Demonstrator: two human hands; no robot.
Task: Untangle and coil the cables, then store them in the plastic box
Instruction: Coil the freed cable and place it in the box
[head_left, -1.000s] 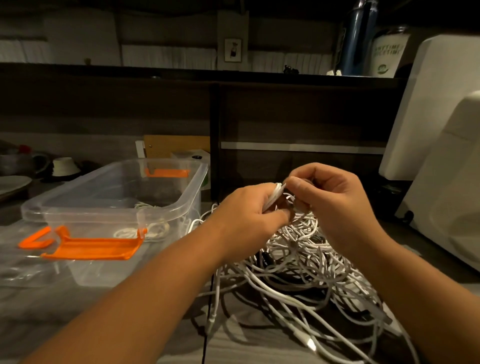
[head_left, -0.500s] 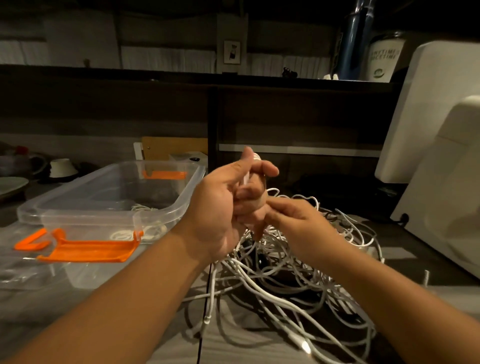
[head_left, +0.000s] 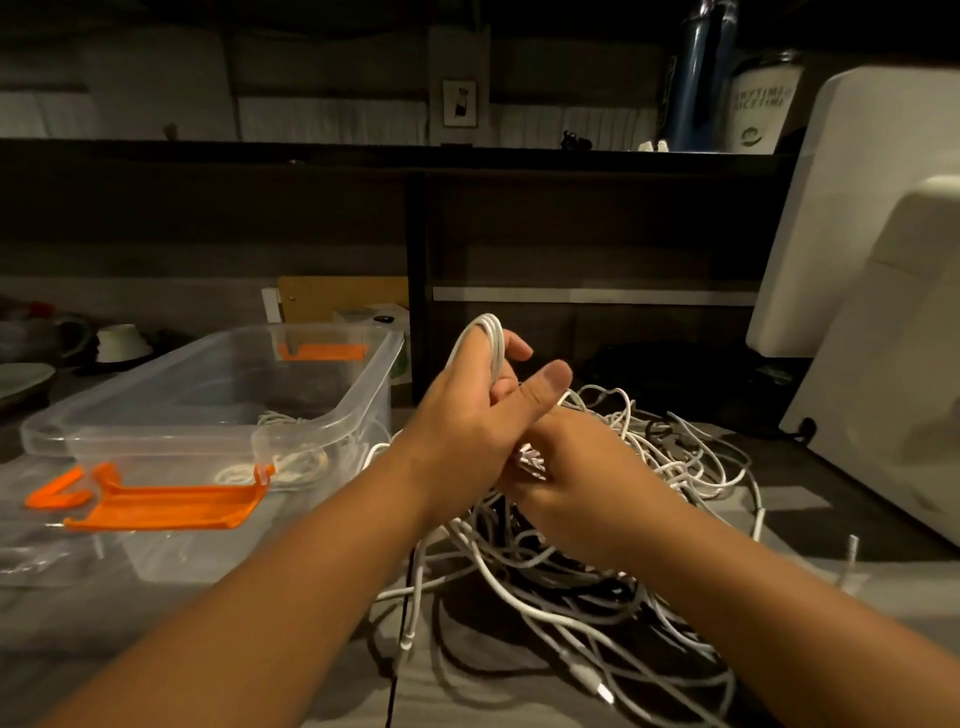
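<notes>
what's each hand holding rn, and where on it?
Both hold one white cable coil. Its top loops wrap round the left hand's fingers; the right hand grips the strands at the coil's lower end.

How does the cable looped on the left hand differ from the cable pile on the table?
The looped cable is raised, wound over the left hand and its fingers; the cable pile lies on the table. The looped cable's turns run neat and parallel; the cable pile's strands cross in a tangle. Both are mainly white.
</notes>
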